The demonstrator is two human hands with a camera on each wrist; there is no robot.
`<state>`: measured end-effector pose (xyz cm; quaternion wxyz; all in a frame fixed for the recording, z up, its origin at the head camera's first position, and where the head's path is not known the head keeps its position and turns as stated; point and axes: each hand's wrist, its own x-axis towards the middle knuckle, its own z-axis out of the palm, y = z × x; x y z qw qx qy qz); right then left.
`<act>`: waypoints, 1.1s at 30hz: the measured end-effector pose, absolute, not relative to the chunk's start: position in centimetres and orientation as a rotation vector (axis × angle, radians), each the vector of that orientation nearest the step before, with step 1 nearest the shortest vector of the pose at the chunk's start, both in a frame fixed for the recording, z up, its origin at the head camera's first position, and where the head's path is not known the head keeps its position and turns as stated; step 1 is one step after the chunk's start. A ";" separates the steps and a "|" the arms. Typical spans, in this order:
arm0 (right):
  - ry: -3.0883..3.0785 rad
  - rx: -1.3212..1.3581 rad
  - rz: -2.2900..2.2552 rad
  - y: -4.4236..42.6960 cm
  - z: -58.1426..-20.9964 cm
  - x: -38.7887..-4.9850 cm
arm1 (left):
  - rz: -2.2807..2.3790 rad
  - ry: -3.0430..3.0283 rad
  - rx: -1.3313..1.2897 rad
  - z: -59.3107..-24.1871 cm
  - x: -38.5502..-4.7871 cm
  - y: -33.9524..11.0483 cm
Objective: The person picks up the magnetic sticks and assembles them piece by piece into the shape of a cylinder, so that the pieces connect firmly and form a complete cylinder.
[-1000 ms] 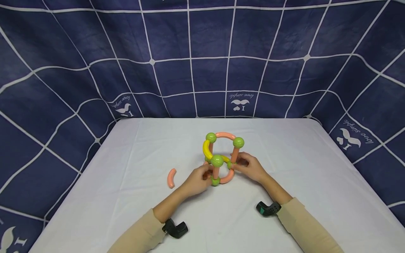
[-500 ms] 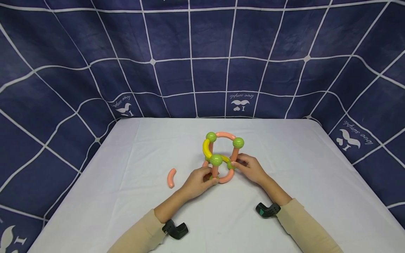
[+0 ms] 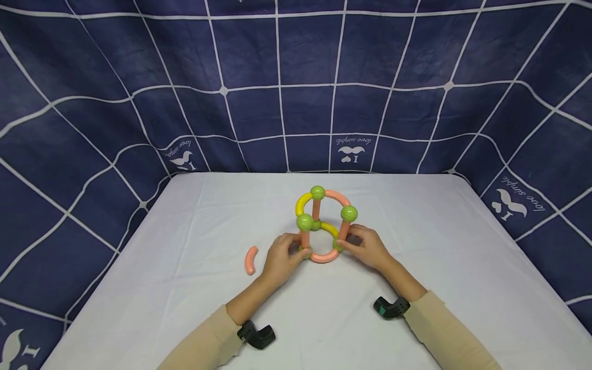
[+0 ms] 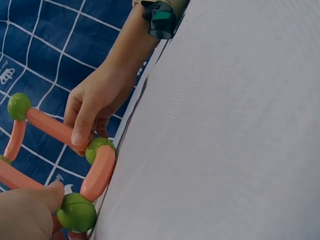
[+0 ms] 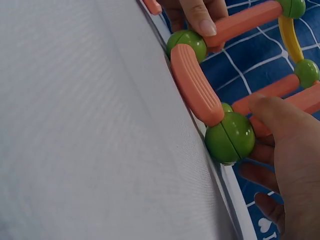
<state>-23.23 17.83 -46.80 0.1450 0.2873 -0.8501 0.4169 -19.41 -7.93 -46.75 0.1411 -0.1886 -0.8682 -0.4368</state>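
Note:
A frame of green balls and rods stands on the white table, with three pink upright rods, as the head view shows. A yellow curved rod (image 3: pixel 301 203) and a pink curved rod (image 3: pixel 338 197) link the top balls. Lower down are a pink curved rod (image 3: pixel 324 256) in front and a yellow one (image 3: pixel 330 229) behind. My left hand (image 3: pixel 280 259) grips the base of the left upright rod (image 3: pixel 305 239) by its bottom ball (image 4: pixel 76 212). With thumb and fingers, my right hand (image 3: pixel 368 247) pinches the right upright rod (image 3: pixel 344 229) just above its bottom ball (image 5: pixel 230 138).
A loose pink curved rod (image 3: pixel 250 260) lies on the white table (image 3: pixel 208 308) left of my left hand. A dark blue cloth with white grid lines (image 3: pixel 305 108) hangs behind and beside the table. Each wrist wears a black device.
My left hand has shifted left and slightly away, taking the frame's front-left upright along. The rear upright now stands farther back and right. My right hand has barely moved.

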 end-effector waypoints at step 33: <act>-2.382 0.986 1.382 15.6 -43.0 -20.0 | -1.194 -2.623 -0.449 -45.8 -20.8 -8.4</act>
